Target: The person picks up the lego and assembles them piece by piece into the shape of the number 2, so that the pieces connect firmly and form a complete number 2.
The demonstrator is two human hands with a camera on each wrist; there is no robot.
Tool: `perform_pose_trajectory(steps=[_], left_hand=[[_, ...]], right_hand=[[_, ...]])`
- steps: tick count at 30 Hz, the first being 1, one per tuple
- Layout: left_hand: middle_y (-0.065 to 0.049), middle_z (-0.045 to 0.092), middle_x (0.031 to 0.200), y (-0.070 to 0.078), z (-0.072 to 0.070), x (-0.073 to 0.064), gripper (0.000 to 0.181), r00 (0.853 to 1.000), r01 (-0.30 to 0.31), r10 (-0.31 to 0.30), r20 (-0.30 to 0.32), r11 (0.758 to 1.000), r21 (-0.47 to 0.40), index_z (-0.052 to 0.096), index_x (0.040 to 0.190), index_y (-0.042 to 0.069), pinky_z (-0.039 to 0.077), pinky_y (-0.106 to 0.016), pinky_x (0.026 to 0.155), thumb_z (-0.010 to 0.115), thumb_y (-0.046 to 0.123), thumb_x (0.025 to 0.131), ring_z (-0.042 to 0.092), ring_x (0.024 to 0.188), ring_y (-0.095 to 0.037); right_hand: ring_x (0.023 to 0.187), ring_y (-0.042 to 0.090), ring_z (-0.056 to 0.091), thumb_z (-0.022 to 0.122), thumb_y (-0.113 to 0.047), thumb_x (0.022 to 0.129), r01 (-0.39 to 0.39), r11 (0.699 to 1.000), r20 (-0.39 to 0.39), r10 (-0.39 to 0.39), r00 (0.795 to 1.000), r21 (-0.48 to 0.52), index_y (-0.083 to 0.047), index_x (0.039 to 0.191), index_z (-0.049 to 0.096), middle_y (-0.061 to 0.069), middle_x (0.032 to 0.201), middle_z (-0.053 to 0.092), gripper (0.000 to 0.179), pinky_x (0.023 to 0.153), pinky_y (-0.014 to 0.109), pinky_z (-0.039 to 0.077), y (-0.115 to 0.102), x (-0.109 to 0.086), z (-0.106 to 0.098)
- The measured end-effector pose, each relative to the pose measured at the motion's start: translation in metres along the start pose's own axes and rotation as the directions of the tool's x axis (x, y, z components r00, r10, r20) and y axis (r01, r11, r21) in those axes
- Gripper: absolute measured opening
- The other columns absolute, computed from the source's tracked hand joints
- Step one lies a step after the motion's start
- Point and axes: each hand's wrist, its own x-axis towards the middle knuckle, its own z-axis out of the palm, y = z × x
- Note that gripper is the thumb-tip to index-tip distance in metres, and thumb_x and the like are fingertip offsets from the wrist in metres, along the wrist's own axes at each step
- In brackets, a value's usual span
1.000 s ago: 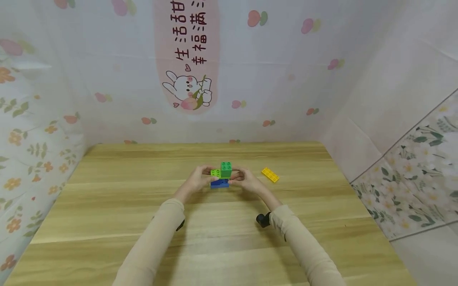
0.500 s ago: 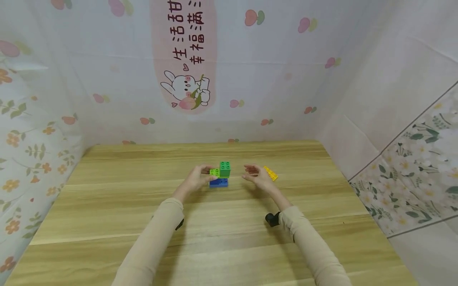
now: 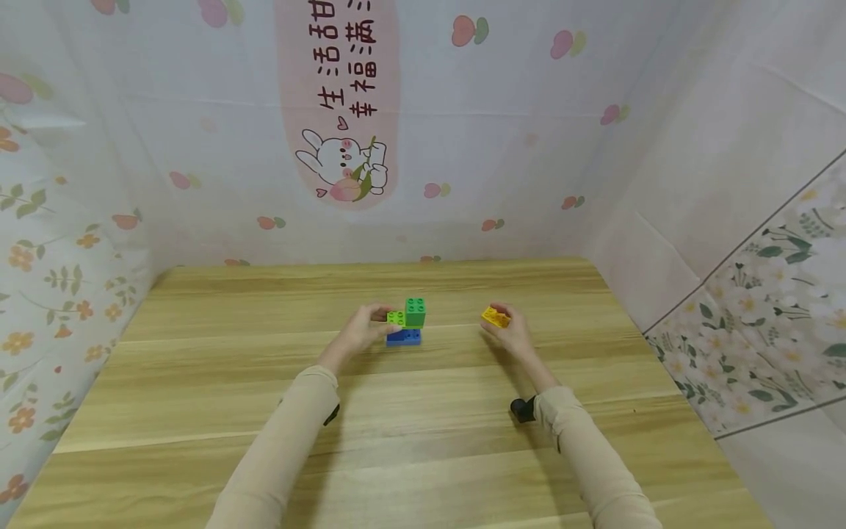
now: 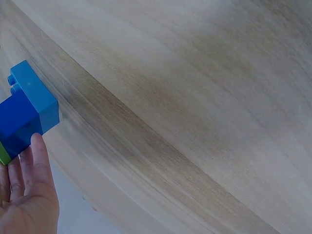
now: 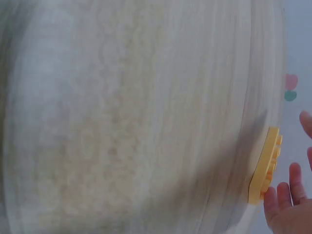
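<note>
My left hand (image 3: 365,329) holds a stack of toy building bricks. A green brick (image 3: 415,314) tops the stack, over a lime brick (image 3: 396,317). Dark blue (image 4: 20,118) and lighter blue (image 4: 36,90) bricks lie below these, and in the left wrist view my fingers run along the stack's side. To the right, my right hand (image 3: 515,335) is over a flat yellow studded brick (image 3: 490,316), thumb and fingers spread about it. One fingertip overlaps that brick's end in the right wrist view; from above, part of the brick is hidden.
The wooden table (image 3: 410,426) has a far edge close behind the bricks, with a printed curtain (image 3: 463,132) hanging there. Similar cloth hangs at the left and right. A black wrist camera (image 3: 522,410) sits on the inner side of the right wrist.
My right hand has let go of the stack's right side and moved right to the yellow brick. My left hand keeps holding the stack in about the same place.
</note>
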Motion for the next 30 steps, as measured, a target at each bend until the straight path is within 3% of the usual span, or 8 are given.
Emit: perform_pose_trajectory(steps=[14,19,26,30], left_hand=[[-0.013,0.055,0.124,-0.002,0.002,0.003,0.042,1.0,0.02,-0.02,-0.013,1.0,-0.002,0.053,0.125,0.009,0.042,-0.043,0.099,0.063,0.019,0.086,0.049,0.119,-0.028],[-0.014,0.055,0.123,-0.002,0.001,0.003,0.041,1.0,0.015,-0.015,-0.017,1.0,-0.001,0.053,0.125,0.008,0.042,-0.043,0.099,0.063,0.018,0.086,0.049,0.118,-0.028],[-0.014,0.055,0.123,-0.001,0.001,0.002,0.042,1.0,0.009,-0.009,-0.01,1.0,-0.01,0.052,0.125,0.007,0.043,-0.043,0.098,0.063,0.018,0.086,0.049,0.118,-0.029],[-0.014,0.055,0.122,-0.001,0.0,0.002,0.042,1.0,0.011,-0.011,-0.008,1.0,-0.012,0.052,0.125,0.006,0.044,-0.043,0.097,0.063,0.018,0.086,0.049,0.118,-0.029]], right_hand=[[0.121,0.041,0.039,0.065,0.004,0.079,-0.003,1.0,-0.046,0.003,0.999,0.017,0.01,0.122,0.048,0.03,0.128,0.045,0.047,0.103,0.048,0.037,0.006,0.0,-0.012],[0.12,0.045,0.041,0.066,0.008,0.077,0.029,0.999,-0.022,-0.03,0.999,-0.045,0.013,0.121,0.047,0.033,0.126,0.044,0.049,0.102,0.05,0.037,0.012,0.002,-0.016],[0.119,0.042,0.042,0.064,0.002,0.08,-0.069,0.994,0.051,0.073,0.996,-0.082,0.014,0.127,0.041,0.033,0.129,0.043,0.054,0.102,0.048,0.037,0.021,0.005,-0.021],[0.11,0.039,0.046,0.064,-0.004,0.083,-0.076,0.982,0.08,0.091,0.993,-0.174,0.014,0.125,0.044,0.033,0.125,0.046,0.05,0.095,0.045,0.041,0.024,0.007,-0.022]])
